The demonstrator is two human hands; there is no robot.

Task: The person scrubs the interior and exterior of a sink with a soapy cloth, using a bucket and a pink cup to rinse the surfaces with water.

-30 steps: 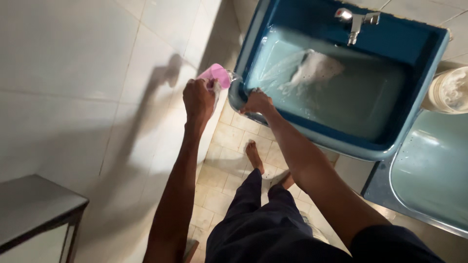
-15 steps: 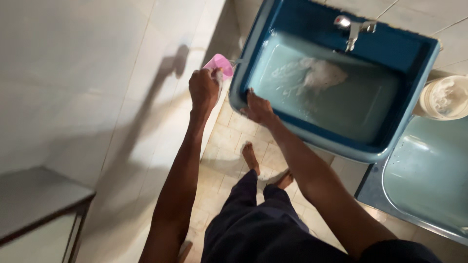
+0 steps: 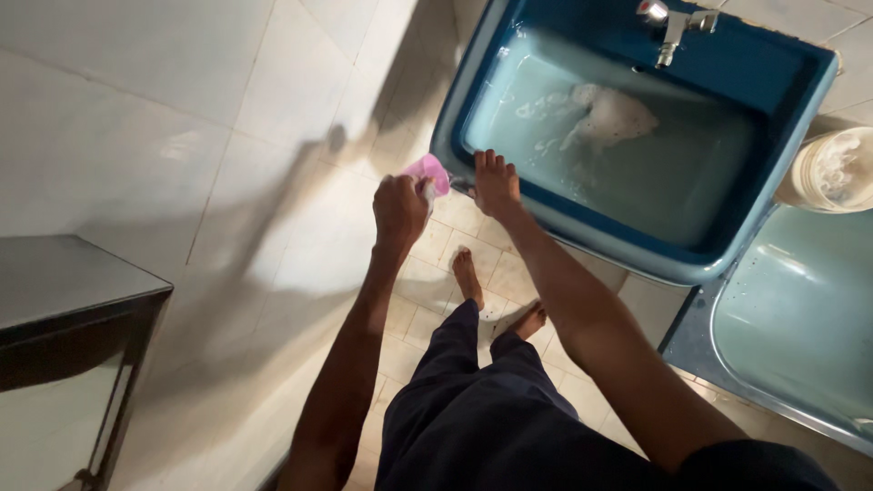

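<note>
White tiles cover the wall and the floor of this small wash room. A big blue tub (image 3: 455,136) stands on the floor, and it holds pale water with white foam (image 3: 614,114) floating near the middle. A metal tap (image 3: 675,23) sticks out over the far side of the tub, and no water can be seen coming out of it.

The left hand (image 3: 400,207) is closed tight around a small pink cup (image 3: 429,171). The cup is just outside the near left corner of the tub, close to the rim and tipped over. I cannot tell if there is any water in it.

The right hand (image 3: 496,182) lies flat and open on the near rim of the tub, fingers spread, holding nothing. It sits right beside the cup.

Two bare feet (image 3: 468,277) stand on the floor tiles below the tub. A round white bucket (image 3: 832,168) with foam inside sits to the right, and a pale blue basin (image 3: 800,318) lies below it. A dark metal stand (image 3: 73,309) is at the left.

The tub looks well filled and soapy, so the filling seems mostly done. Nothing in the water is being washed or scrubbed yet.
</note>
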